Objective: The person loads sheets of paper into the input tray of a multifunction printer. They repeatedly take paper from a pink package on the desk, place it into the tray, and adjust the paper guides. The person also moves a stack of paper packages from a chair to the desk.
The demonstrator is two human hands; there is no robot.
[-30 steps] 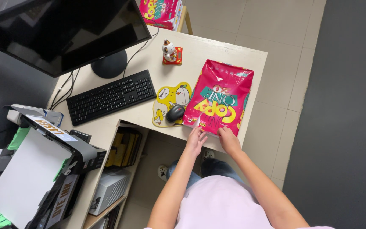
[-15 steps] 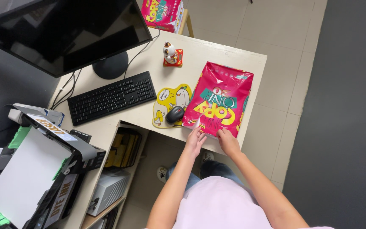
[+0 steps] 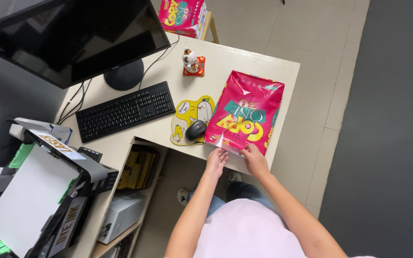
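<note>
A pink wrapped ream of paper (image 3: 244, 112) lies flat on the right part of the cream desk (image 3: 225, 59). My left hand (image 3: 215, 160) and my right hand (image 3: 253, 160) are at its near end. Both pinch the wrapper flap (image 3: 225, 142), which is lifted so that its pale inner side shows. A black mouse (image 3: 196, 129) sits on a yellow cartoon mouse pad (image 3: 190, 117) just left of the ream.
A black keyboard (image 3: 125, 110) and a dark monitor (image 3: 72, 36) stand to the left. A printer (image 3: 39, 191) loaded with white paper sits at the lower left. A small cat figurine (image 3: 190, 59) is behind the mouse pad. More pink reams (image 3: 180, 12) lie beyond the desk.
The wrapper flap at the near end of the ream has been peeled up and open. Both hands have shifted slightly with it.
</note>
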